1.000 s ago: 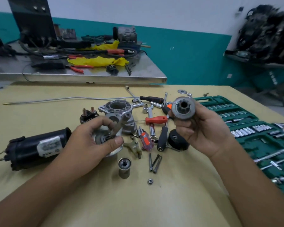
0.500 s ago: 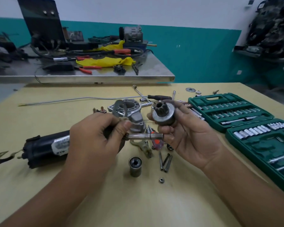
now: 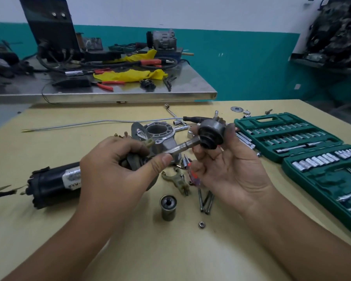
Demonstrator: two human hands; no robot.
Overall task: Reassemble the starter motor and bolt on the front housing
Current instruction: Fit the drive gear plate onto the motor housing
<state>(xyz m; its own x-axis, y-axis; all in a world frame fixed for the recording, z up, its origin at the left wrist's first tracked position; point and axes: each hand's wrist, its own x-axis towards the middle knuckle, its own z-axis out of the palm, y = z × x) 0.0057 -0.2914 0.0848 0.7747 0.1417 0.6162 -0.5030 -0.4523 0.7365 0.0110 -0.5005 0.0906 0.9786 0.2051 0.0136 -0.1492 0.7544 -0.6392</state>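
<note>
- My left hand [image 3: 118,169] is pinching the shaft [image 3: 182,146]; my right hand [image 3: 227,169] is cupping the drive gear [image 3: 211,133] sitting on the shaft's end, above the counter [image 3: 170,250].
- I'm judging both as solid steel: heavy, rigid, perhaps greasy, so I'm gripping the gear's rim.
- The housing [image 3: 160,134] and motor body [image 3: 55,185] are lying behind, bolts [image 3: 206,201] and socket set [image 3: 292,136] nearby.

White-over-teal wall [image 3: 251,63] behind a steel bench [image 3: 130,92] and tan table [image 3: 170,250]
</note>
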